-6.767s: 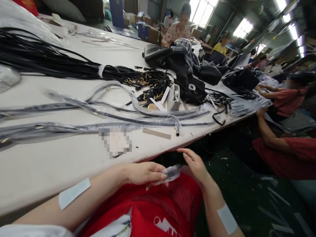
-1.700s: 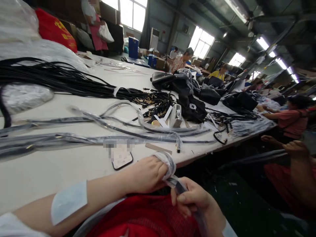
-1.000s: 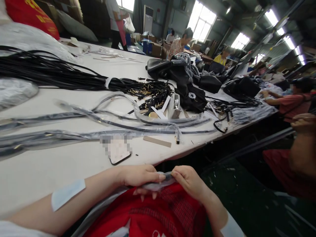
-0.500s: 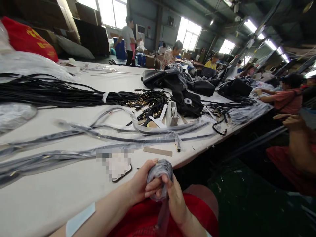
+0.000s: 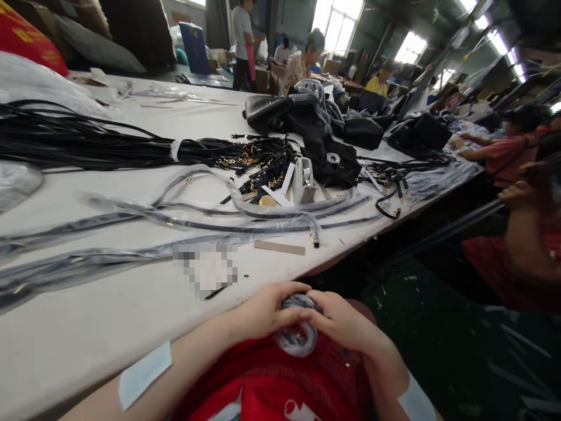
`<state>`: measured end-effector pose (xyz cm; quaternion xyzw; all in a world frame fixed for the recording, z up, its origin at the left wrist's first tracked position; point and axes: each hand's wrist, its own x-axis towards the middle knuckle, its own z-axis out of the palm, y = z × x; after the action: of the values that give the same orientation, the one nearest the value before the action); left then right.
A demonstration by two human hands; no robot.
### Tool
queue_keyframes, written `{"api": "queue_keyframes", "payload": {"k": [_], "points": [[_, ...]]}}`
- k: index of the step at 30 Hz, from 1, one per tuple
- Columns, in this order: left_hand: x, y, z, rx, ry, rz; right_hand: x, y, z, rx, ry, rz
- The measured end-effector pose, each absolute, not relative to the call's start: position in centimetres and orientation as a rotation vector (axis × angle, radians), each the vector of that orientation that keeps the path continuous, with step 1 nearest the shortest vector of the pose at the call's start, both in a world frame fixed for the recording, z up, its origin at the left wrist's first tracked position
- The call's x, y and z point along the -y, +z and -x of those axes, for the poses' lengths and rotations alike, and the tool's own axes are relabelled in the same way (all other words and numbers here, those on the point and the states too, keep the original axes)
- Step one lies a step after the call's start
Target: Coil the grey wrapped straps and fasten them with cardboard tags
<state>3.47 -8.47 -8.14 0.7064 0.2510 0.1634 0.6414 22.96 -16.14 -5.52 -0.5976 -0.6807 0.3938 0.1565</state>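
Observation:
A coiled strap in clear plastic [image 5: 302, 344] is held between both hands over my lap, past the table's front edge. My left hand [image 5: 274, 310] wraps round the coil's left and upper side, fingers closed on it. From the right, my right hand [image 5: 339, 316] grips the same coil, its fingertips meeting those of my left hand. Plastic-wrapped straps [image 5: 109, 254] lie along the near part of the white table [image 5: 131, 316]. A beige strip [image 5: 279, 248] and a blurred-out flat item [image 5: 210, 270] rest near the edge.
Black straps with gold clasps [image 5: 109, 143] stretch across the table. A tape dispenser [image 5: 303, 181] stands beside black bags [image 5: 333, 155]. Plastic bags [image 5: 39, 82] lie at the far left. At the right, a person in a pink top [image 5: 504, 155] and another person's arm [image 5: 526, 228] are visible.
Both hands have shifted round the coil, now cupping it from above with fingertips together. The hanging strap end no longer shows. The whole view has tilted down slightly.

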Motion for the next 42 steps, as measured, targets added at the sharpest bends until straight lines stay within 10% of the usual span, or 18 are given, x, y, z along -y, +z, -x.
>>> {"api": "queue_keyframes", "payload": {"k": [10, 20, 42], "points": [[9.0, -10.0, -5.4, -1.014, 0.955, -0.981, 16.5, -9.9, -18.5, 1.33, 0.935, 1.519], [11.8, -10.7, -2.9, -0.587, 0.319, -1.792, 16.2, -6.9, -23.5, 2.23, 1.426, 1.487], [13.9, -13.5, -0.4, -0.743, 0.37, -1.54, 20.2, -12.0, -19.3, 1.555, 1.491, 1.587]]}}
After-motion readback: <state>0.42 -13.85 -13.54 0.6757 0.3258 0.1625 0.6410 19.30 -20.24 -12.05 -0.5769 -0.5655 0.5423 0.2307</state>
